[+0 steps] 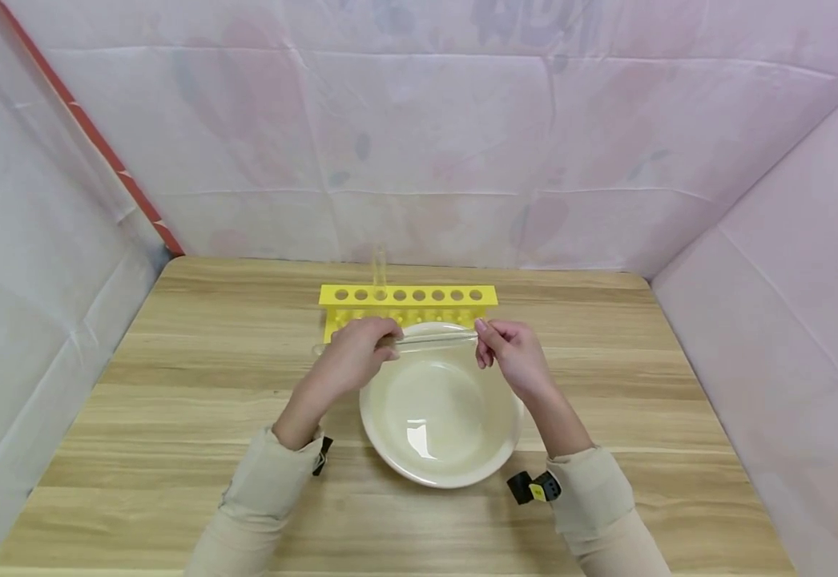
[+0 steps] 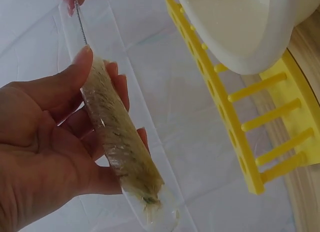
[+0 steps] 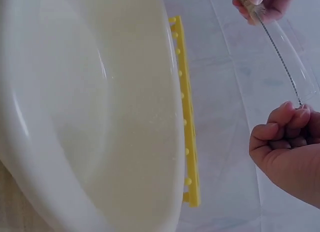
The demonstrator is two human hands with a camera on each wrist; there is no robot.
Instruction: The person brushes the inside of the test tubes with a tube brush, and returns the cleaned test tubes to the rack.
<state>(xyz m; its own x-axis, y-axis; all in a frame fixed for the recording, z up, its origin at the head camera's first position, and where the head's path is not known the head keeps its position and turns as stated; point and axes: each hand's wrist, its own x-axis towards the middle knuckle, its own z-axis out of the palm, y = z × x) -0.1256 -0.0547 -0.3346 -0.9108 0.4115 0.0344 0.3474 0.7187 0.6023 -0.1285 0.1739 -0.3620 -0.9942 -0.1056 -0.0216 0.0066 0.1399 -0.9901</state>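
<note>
My left hand (image 1: 356, 350) holds a clear test tube (image 2: 167, 214) by its closed half, with thumb and fingers round the glass. Inside the tube sits the bristle head of a test tube brush (image 2: 120, 137), reaching close to the rounded end. The brush's twisted wire (image 3: 281, 54) runs out through the tube's mouth. At that mouth my right hand (image 1: 513, 353) pinches the wire's end between thumb and forefinger, its other fingers curled. Tube and brush lie nearly level above the far part of a cream basin (image 1: 441, 473).
Behind the basin stands a yellow test tube rack (image 1: 408, 295), partly hidden by it. Another clear test tube (image 1: 380, 268) stands upright in one of the rack's holes. Both sit on a wooden table (image 1: 195, 385), with cloth-covered walls (image 1: 419, 144) at the back and sides.
</note>
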